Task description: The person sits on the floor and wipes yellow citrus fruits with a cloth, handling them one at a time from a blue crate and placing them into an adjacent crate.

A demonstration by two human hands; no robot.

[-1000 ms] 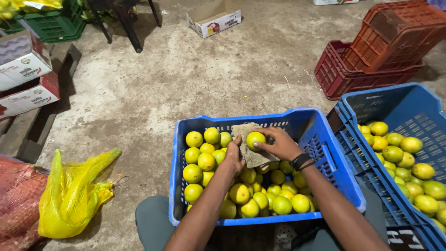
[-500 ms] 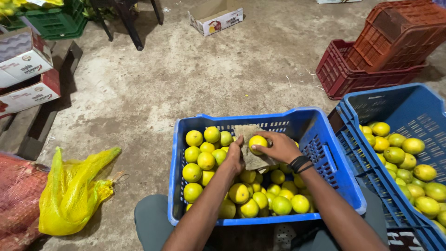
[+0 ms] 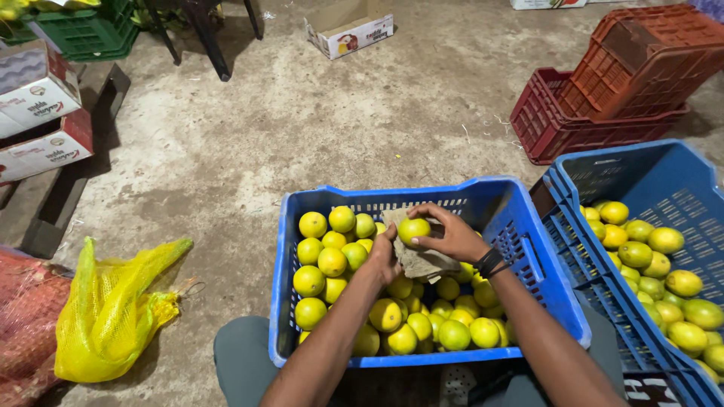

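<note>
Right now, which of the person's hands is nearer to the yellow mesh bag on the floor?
Left. The left hand is over the blue crate, on the side toward the yellow mesh bag. The right hand holds a fruit farther from the bag.

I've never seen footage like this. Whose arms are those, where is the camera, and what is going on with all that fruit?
There is no machine here. The camera sits on a person's head and looks down, so the two arms coming in from the bottom are that person's own. The right hand holds one yellow-green citrus fruit. The left hand holds a brownish cloth against it. Both hover over a blue crate full of the same fruit. A second blue crate stands to the right, red crates behind it, and a yellow mesh bag lies on the concrete floor.
</note>
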